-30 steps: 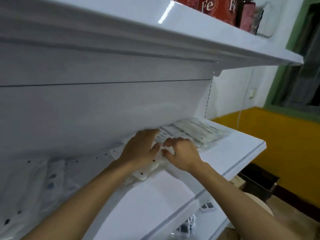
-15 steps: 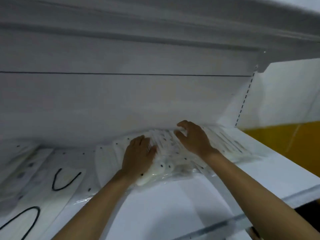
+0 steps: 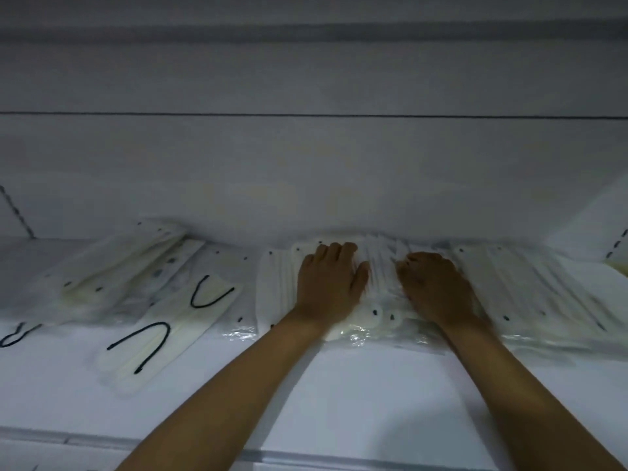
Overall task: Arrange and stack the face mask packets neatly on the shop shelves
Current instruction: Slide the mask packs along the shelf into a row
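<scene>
A pile of clear-wrapped white face mask packets [image 3: 377, 280] lies against the back panel at the middle of the white shelf [image 3: 356, 396]. My left hand [image 3: 328, 283] lies flat on the left part of the pile, fingers straight toward the back. My right hand [image 3: 433, 283] rests on the pile just to the right, fingers bent down into the packets; I cannot tell whether it grips one. More packets [image 3: 530, 290] fan out to the right. Further left lie packets with black ear loops [image 3: 183, 311] and another loose heap [image 3: 112, 277].
The white back panel [image 3: 306, 171] rises directly behind the packets, and the upper shelf's underside runs across the top. The shelf's front lip [image 3: 339, 455] crosses the bottom of the view. A slotted upright [image 3: 17, 215] stands at far left.
The view has swung left and down, now facing the shelf squarely. Both hands stay on the middle pile; the right hand drew back from the pile's far edge, closer to the left hand.
</scene>
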A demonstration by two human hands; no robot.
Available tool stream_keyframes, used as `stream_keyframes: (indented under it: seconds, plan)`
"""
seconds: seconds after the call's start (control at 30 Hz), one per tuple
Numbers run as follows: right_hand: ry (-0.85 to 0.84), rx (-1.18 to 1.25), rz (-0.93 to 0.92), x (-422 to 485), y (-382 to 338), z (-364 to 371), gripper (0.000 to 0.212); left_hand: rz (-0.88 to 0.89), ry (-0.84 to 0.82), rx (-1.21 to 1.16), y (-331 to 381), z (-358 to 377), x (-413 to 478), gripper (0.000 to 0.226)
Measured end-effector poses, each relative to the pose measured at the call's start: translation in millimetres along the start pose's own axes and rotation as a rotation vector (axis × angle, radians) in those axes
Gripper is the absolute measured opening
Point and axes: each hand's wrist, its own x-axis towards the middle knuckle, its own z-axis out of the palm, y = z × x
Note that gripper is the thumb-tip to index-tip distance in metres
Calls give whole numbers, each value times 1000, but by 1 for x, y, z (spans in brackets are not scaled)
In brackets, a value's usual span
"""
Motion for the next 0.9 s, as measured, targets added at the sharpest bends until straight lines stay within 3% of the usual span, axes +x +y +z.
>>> stream_keyframes:
  seconds: [0.13,0.23,0.33,0.43,0.5,0.57,0.7,0.77,0.83,0.9]
  plan:
    - [52,25,85,-6,-4,-9,47,-31,-18,20,-2,1,-1,50]
    - [-75,136,171,-6,0,-16,53,25,-77,21,1,-6,4,58]
    - [-110,348,164,-9,-1,-20,48,51,-143,-107,11,-19,16,43]
    - [-34,665,216,-13,-12,-22,26,-270,-249,-617,38,-29,35,40]
    - [-4,1052,383,-12,-17,-31,19,-597,-322,-984,53,-31,47,50]
    - [-22,1397,537,-11,-13,-40,23,-777,-393,-1164,60,-34,56,52]
    - [12,1781,703,-8,3,-48,27,-802,-508,-1031,66,-32,68,51]
    - [-11,1865,728,-7,7,-48,33,-716,-600,-878,74,-28,74,72]
    - [-51,1904,712,-6,9,-46,36,-628,-705,-787,80,-19,79,105]
    - [-68,1909,693,-7,9,-42,36,-595,-694,-792,80,-8,81,106]
